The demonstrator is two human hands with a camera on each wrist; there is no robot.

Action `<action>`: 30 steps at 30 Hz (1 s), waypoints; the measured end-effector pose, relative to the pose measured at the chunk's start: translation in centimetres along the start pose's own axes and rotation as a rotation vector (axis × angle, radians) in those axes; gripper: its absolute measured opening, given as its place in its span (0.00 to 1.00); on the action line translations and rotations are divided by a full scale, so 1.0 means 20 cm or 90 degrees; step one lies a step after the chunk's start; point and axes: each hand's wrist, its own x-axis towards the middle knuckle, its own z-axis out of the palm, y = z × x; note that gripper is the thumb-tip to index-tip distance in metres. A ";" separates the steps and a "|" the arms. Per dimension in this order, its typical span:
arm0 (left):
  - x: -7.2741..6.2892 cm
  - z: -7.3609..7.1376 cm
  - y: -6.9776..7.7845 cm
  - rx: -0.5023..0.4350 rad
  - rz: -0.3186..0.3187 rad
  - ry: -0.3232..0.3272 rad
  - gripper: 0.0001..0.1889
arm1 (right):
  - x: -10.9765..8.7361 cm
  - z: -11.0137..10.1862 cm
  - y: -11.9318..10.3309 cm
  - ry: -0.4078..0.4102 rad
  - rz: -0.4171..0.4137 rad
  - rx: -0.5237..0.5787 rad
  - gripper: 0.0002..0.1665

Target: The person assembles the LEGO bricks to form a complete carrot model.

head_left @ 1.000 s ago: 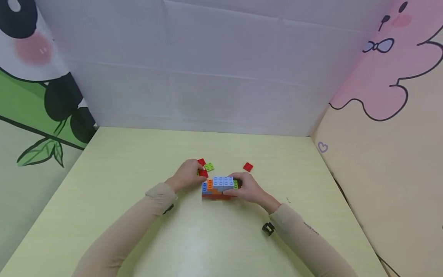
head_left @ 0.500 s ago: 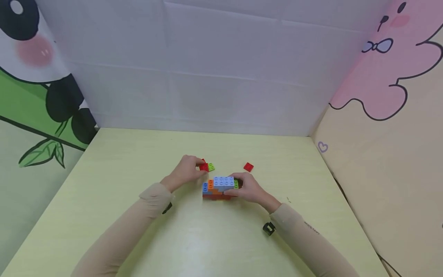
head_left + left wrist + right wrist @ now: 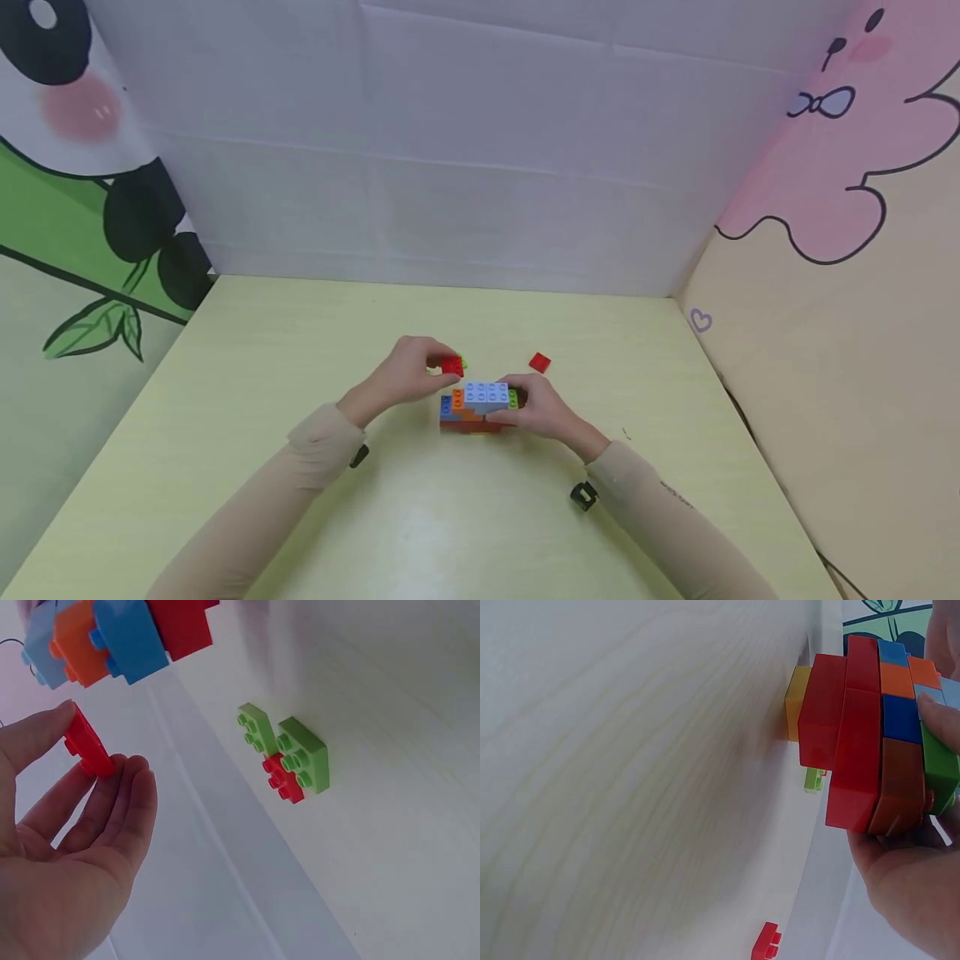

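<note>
My left hand [image 3: 408, 372] pinches a thin red building brick [image 3: 88, 742] between thumb and fingertips, its studs showing in the left wrist view. My right hand [image 3: 542, 408] grips the right end of a block built from several toy bricks [image 3: 480, 404]. Light blue bricks form its top, with orange, blue, brown and green ones around them. Red bricks [image 3: 856, 750] make up the lower layers, and a yellow brick [image 3: 798, 703] sticks out underneath. The pinched red brick is just behind the block's left end in the head view.
Two green bricks [image 3: 306, 754] and a red brick [image 3: 283, 778] lie close together on the table [image 3: 337, 317], mostly behind my left hand in the head view. Another flat red brick [image 3: 539, 362] lies alone behind my right hand. A pale wall rises at the table's back.
My left hand has lifted the red brick from the loose pile and carried it rightward toward the block. My right hand and the block stay almost in place.
</note>
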 end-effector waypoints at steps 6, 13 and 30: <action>-0.03 -0.03 0.06 -0.028 0.037 -0.005 0.17 | 0.00 0.00 0.00 0.001 -0.007 0.003 0.22; -0.05 -0.04 0.09 -0.037 0.041 -0.014 0.17 | 0.00 0.00 0.00 0.002 -0.009 0.009 0.22; -0.12 -0.03 0.14 -0.026 0.103 -0.015 0.17 | -0.01 0.01 -0.01 0.007 -0.011 0.007 0.22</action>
